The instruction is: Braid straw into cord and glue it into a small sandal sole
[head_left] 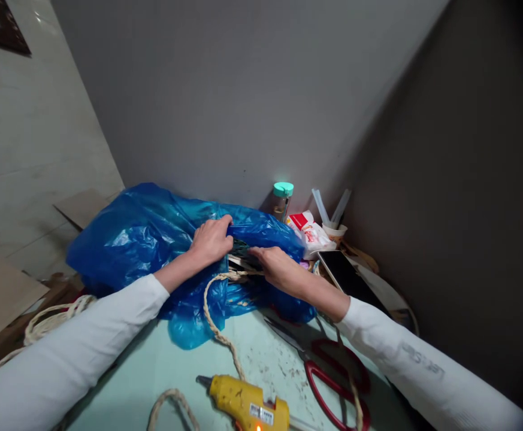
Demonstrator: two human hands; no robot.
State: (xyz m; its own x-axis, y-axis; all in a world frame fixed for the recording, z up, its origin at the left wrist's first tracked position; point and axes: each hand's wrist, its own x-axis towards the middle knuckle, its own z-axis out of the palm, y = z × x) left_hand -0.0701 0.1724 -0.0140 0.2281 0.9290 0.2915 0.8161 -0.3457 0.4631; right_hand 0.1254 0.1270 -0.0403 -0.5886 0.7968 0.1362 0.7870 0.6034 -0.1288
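A large blue plastic bag [138, 239] lies bunched against the wall, its mouth gaping toward me. My left hand [214, 240] is closed on the upper edge of that mouth, fingers curled into the plastic. At the opening's right side is my right hand [280, 270], its fingers pressed together and pointing inward; what they pinch, if anything, is hidden. Dark and pale strands show inside the bag between my hands. A braided natural-fibre cord [220, 335] runs out of the opening and down onto the table.
A yellow glue gun [245, 400] with a lit orange light lies on the pale green table [126, 383]. Red-handled scissors [313, 365] are beside it. Behind are a phone [348, 278], a teal-lidded jar [283, 197], a red-and-white packet [311, 233] and a cup of glue sticks [334, 230]. Coiled cord [59, 317] sits left.
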